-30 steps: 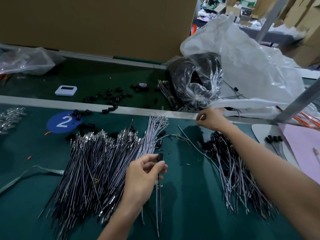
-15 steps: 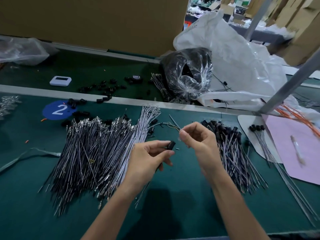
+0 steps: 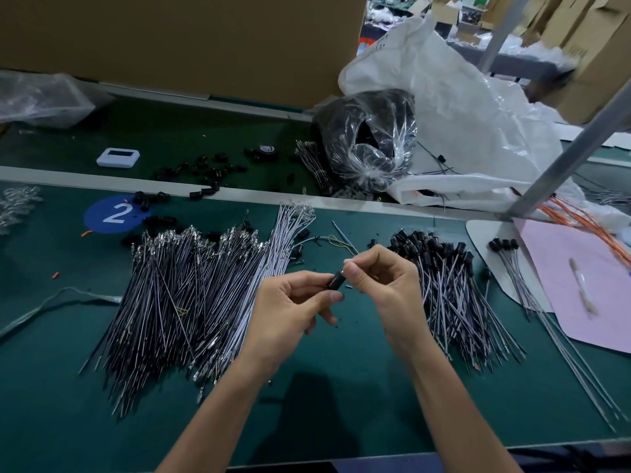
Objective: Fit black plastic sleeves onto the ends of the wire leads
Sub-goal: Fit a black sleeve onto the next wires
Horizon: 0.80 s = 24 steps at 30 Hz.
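Bare left hand (image 3: 290, 310), bare right hand (image 3: 384, 285)

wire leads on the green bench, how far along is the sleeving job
Done: the right-hand pile of sleeved leads, smaller than what remains. In hand: left hand and right hand pinch one black sleeve between them. Left: the bigger pile of bare-ended leads, with loose sleeves waiting beyond it. Well under half done, by the look of it.

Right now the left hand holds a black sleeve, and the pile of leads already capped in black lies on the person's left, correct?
No: the head view shows the capped leads on the person's right; uncapped leads lie left. The left hand does hold the black sleeve.
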Available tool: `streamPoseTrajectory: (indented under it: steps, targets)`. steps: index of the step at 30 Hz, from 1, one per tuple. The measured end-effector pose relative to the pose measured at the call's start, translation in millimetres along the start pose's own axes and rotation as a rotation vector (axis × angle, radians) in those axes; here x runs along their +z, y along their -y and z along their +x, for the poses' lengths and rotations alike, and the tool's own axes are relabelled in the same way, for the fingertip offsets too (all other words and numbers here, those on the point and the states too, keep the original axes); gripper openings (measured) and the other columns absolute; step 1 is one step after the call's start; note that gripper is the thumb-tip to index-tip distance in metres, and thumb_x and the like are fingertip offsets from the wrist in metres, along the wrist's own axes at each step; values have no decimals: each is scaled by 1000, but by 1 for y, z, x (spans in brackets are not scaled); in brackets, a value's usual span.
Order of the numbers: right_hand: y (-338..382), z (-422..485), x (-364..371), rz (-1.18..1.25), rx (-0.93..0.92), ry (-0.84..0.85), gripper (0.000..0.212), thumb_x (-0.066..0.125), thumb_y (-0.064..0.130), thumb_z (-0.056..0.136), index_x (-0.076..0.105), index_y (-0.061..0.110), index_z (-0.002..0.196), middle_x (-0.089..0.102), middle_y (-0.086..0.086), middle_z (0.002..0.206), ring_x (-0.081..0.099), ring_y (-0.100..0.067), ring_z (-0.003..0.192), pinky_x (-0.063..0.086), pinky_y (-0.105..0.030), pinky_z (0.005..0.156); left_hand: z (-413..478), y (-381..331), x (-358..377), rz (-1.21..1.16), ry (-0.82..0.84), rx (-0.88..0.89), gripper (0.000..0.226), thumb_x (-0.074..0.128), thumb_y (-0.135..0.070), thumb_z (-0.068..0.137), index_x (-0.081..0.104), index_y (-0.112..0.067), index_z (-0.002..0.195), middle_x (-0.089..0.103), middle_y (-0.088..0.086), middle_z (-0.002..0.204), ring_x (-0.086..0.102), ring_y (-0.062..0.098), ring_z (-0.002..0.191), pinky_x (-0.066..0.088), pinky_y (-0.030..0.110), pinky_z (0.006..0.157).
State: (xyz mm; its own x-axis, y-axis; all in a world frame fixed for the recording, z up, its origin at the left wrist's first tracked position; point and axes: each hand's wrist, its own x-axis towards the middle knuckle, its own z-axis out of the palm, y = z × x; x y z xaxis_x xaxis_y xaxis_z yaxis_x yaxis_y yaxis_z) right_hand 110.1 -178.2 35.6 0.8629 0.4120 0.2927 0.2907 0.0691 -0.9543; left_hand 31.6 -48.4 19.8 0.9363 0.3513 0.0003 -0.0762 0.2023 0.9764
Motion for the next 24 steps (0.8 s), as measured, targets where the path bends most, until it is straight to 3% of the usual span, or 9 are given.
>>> streamPoseTrajectory:
  steps: [4,9,17,24]
  targets:
    - [2,1,-4,-100,32,50,14,73,3,83,67,9,73,61,8,62,50,-5,59,42,-17,58,1,1,-5,105,-22,64,25,73,8,78,75,-16,87,76,5,74,69,16,55,40,20,39]
    - [5,6,-6,-182,81,113,14,72,0,83,64,5,72,60,8,61,52,-4,58,43,-18,58,-1,-1,-10,232,32,147,35,72,9,80,75,-24,90,77,-1,79,74,14,72,56,21,59]
    - [6,5,-7,-111,108,137,18,71,-4,82,63,6,69,60,7,59,51,0,54,42,-13,55,1,2,-11,301,73,212,41,72,9,80,74,-30,91,75,-3,73,70,6,65,57,19,64]
    - [1,3,-3,-11,190,76,19,71,-4,81,61,3,67,55,-7,59,46,-11,53,41,-20,54,6,6,-16,536,46,406,29,73,10,77,77,-6,101,72,-12,73,68,-6,66,52,8,65]
